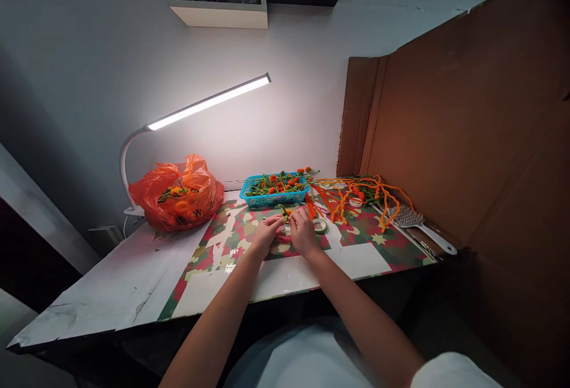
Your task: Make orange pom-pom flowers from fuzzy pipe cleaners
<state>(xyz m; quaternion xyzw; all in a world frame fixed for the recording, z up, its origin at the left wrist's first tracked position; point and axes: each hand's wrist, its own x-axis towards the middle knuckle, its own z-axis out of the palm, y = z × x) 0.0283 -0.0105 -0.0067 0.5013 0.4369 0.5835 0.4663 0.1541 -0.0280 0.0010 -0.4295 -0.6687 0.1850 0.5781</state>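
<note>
My left hand (266, 235) and my right hand (303, 233) are close together above the patterned table cover. Fingertips of both are pinched on a small green-and-orange fuzzy stem (285, 212), its green tip pointing up; the fingers hide much of it. Beside my right hand lies a roll of pale green tape (319, 226). Just beyond my hands stands a blue plastic basket (272, 200), filled with orange flower heads on green stems. Orange strips (312, 205) lie at the basket's right end.
An orange plastic bag (196, 218) of flowers sits at left, under a lit desk lamp (209, 103). Tangled orange fuzzy cords (341, 205) spread at right, near a hairbrush (434, 237). A tall cardboard panel (445, 109) borders the right side. A shelf (222, 15) hangs above.
</note>
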